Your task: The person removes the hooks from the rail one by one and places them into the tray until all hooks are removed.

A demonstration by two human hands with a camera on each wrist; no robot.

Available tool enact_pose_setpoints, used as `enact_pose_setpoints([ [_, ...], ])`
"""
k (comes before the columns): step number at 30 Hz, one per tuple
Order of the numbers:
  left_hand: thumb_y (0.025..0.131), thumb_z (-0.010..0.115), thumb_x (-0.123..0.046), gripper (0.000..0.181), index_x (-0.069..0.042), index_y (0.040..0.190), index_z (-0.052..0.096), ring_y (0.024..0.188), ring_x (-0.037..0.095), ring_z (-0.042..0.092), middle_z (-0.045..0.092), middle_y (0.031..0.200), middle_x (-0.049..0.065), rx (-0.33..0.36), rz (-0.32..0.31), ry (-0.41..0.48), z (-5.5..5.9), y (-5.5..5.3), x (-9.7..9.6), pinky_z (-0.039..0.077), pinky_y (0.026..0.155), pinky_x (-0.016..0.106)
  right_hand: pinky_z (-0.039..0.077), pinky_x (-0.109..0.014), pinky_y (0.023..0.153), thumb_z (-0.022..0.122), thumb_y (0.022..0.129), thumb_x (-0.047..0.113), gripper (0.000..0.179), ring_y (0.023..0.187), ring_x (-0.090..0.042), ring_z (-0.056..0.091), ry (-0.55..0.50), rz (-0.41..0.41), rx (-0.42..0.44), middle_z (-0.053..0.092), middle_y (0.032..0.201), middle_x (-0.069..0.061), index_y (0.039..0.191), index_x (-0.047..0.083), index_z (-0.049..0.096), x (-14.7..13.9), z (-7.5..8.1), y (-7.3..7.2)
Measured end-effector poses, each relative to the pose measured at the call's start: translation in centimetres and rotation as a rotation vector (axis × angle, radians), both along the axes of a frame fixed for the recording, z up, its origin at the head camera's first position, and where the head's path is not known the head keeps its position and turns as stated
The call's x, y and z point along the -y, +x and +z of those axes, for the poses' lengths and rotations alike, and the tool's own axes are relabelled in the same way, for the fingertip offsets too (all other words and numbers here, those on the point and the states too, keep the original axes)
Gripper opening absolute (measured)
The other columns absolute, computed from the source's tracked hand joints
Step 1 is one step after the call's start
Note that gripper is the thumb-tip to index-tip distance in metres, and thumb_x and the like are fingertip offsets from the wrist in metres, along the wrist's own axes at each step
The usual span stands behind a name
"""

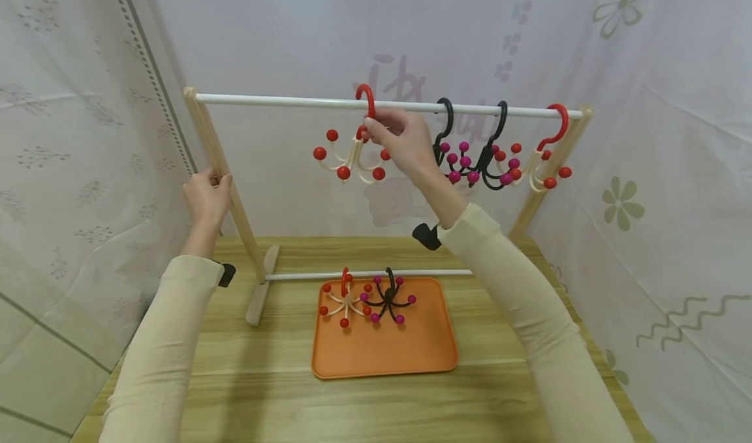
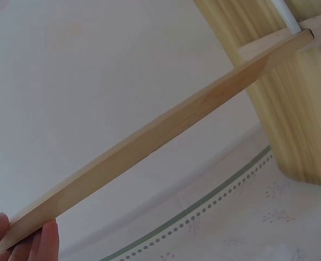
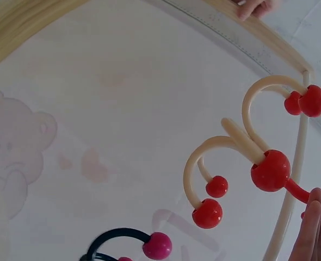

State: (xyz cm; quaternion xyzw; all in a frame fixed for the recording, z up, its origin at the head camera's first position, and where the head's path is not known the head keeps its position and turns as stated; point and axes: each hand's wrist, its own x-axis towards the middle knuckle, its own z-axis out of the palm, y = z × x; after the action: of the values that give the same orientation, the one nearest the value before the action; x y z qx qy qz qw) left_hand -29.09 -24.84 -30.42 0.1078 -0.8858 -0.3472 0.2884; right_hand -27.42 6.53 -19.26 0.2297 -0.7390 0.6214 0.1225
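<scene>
Pinching a cream hanger [image 1: 355, 156] by the lower part of its red hook between thumb and fingers of the right hand [image 1: 405, 141], up at the white upper rail [image 1: 282, 101]; cannot tell whether already bearing on it. Gripping the left wooden post [image 1: 239, 221] with the left hand [image 1: 208, 198], thumb and fingers curled round the wood, below the rail's end. Can see, farther right on the same rail, a black hanger [image 1: 450, 115] with magenta balls, a second black hanger [image 1: 485, 158] just beside it, then a red-hooked hanger [image 1: 565, 122] near the right post [image 1: 531, 208]. Can also see an orange tray [image 1: 393, 358] on the counter [image 1: 282, 391], holding a smaller-looking red-ended hanger [image 1: 347, 305] and a magenta-ended hanger [image 1: 388, 294] side by side.
</scene>
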Motion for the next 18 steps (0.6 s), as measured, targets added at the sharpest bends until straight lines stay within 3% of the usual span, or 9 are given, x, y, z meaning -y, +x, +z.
enact_pose_setpoints([
  [4, 0.092, 0.045, -0.023, 0.031, 0.004, 0.081, 0.055, 0.056, 0.016, 0.043, 0.061, 0.086, 0.023, 0.003, -0.001, -0.001, -0.1, -0.1, 0.1, 0.034, 0.052, 0.031, 0.045, -0.025, 0.075, 0.058, 0.086, 0.008, 0.024, 0.084, -0.028, 0.058, 0.032, 0.002, 0.011, 0.062, 0.092, -0.021, 0.105, -0.007, 0.059, -0.2, -0.5, 1.3],
  [11, 0.092, 0.044, -0.023, 0.031, 0.005, 0.083, 0.056, 0.061, 0.020, 0.044, 0.060, 0.087, 0.023, 0.017, -0.006, 0.004, 0.0, 0.0, 0.1, 0.034, 0.052, 0.031, 0.044, -0.026, 0.077, 0.057, 0.086, 0.010, 0.024, 0.083, -0.023, 0.059, 0.089, -0.006, 0.052, 0.062, 0.093, -0.021, 0.104, -0.007, 0.059, -0.8, -2.1, 2.2],
  [18, 0.092, 0.044, -0.022, 0.030, 0.003, 0.080, 0.054, 0.058, 0.020, 0.043, 0.060, 0.084, 0.022, 0.021, -0.006, -0.002, 0.0, 0.0, 0.1, 0.033, 0.050, 0.030, 0.044, -0.029, 0.077, 0.061, 0.084, 0.025, 0.028, 0.083, -0.014, 0.059, 0.127, -0.017, 0.100, 0.065, 0.089, -0.006, 0.103, 0.005, 0.061, -2.4, -5.9, 0.1],
])
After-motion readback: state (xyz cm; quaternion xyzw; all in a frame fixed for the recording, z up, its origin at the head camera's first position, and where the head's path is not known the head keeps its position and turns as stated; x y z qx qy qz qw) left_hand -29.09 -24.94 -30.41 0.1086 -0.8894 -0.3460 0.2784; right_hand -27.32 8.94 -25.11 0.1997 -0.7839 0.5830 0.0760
